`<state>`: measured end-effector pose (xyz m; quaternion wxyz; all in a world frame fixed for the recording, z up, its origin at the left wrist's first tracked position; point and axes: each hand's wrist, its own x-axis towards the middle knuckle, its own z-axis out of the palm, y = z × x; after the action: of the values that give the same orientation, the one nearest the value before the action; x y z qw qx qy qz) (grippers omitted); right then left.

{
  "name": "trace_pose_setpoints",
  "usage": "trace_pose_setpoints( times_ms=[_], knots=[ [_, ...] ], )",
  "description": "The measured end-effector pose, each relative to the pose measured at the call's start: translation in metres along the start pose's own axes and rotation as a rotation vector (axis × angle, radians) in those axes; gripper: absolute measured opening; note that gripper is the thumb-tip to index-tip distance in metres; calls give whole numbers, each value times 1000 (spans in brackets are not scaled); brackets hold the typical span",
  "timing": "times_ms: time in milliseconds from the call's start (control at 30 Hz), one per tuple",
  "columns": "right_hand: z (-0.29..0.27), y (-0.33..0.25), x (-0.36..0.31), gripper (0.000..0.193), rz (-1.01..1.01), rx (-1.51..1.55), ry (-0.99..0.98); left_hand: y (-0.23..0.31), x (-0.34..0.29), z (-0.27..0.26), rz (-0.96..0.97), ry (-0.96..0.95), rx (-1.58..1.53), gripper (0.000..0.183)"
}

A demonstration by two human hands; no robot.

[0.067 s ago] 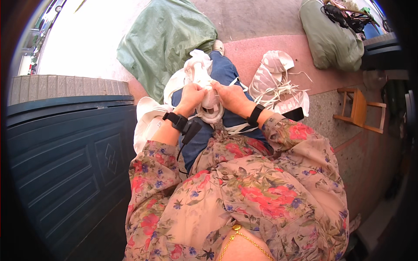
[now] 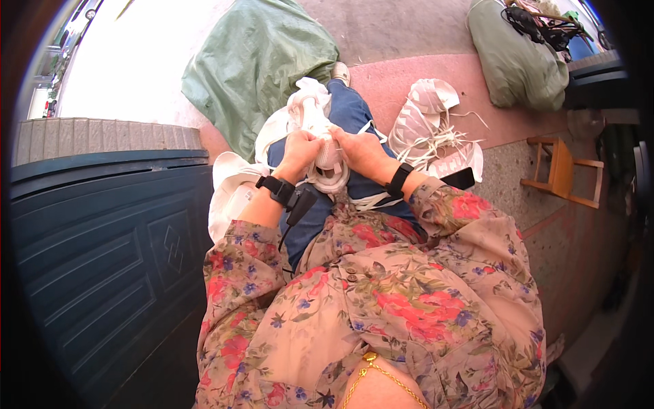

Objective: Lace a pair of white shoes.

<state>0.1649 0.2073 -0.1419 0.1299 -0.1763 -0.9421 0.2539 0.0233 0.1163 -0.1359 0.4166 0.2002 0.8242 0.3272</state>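
Observation:
On my lap, over blue jeans (image 2: pixel 357 105), lies a white shoe upper (image 2: pixel 330 161), its toe end near me. My left hand (image 2: pixel 300 153) pinches it from the left, fingers closed at its lacing area. From the other side my right hand (image 2: pixel 364 151) does the same, thumb and fingers pressed together close to the left fingertips. Whether a lace is between the fingers is too small to make out. White laces (image 2: pixel 373 202) trail across my right thigh. More white shoe uppers (image 2: pixel 230 194) lie by my left leg.
A pile of white shoe uppers (image 2: pixel 426 112) with loose laces lies to the right, a black phone-like object (image 2: pixel 460 178) beside it. A green sheet (image 2: pixel 255 65) covers something ahead. There are also a stuffed green sack (image 2: pixel 518 68), a small wooden chair (image 2: pixel 560 170) and a dark blue door (image 2: pixel 109 252).

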Motion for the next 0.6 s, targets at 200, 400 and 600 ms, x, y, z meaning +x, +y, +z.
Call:
trace_pose_setpoints(
  times_ms=[200, 400, 600],
  knots=[
    [-2, 2, -2, 40, 1, -17, -33, 4, -12, -3, 237, 57, 490, 19],
    [0, 4, 4, 40, 10, -3, -31, 11, -9, 3, 301, 124, 414, 17],
    [-5, 6, 8, 43, 31, 128, -23, 19, -21, 10, 610, 194, 770, 10]
  ],
)
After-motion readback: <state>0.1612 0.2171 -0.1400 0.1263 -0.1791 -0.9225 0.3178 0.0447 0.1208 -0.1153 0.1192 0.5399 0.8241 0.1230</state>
